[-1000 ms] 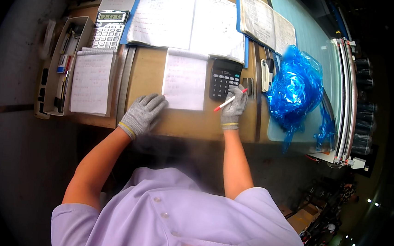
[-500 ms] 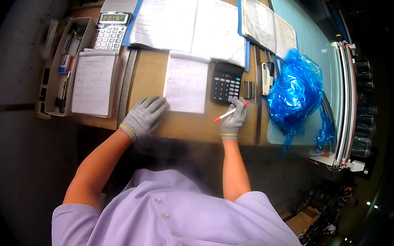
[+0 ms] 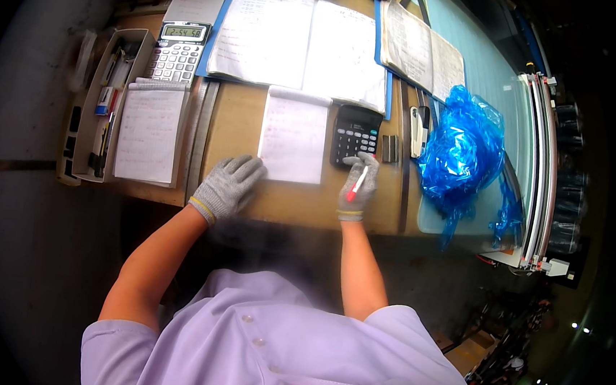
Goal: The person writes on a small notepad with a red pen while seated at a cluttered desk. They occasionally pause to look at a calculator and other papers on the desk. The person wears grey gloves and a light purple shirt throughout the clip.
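Observation:
My left hand (image 3: 227, 186), in a grey knit glove with a yellow cuff edge, lies flat with its fingers stretched out, their tips at the lower left corner of a notepad page (image 3: 294, 137) with faint red writing. My right hand (image 3: 357, 189), gloved the same way, holds a white pen with red ends (image 3: 359, 181) across its fingers. Its fingertips reach the lower keys of a black calculator (image 3: 356, 136), right of the notepad. Whether a key is pressed cannot be made out.
Open ledgers (image 3: 262, 37) in blue covers lie behind. To the left are a silver calculator (image 3: 178, 55), another notepad (image 3: 149, 133) and a pen box (image 3: 131, 63). On the right lie a stapler (image 3: 418, 131) and crumpled blue plastic (image 3: 464, 143). The table's front edge faces me.
My right hand has shifted a little left along the calculator's lower edge, and the pen has turned from a sideways slant to more upright. My left hand stays by the notepad corner.

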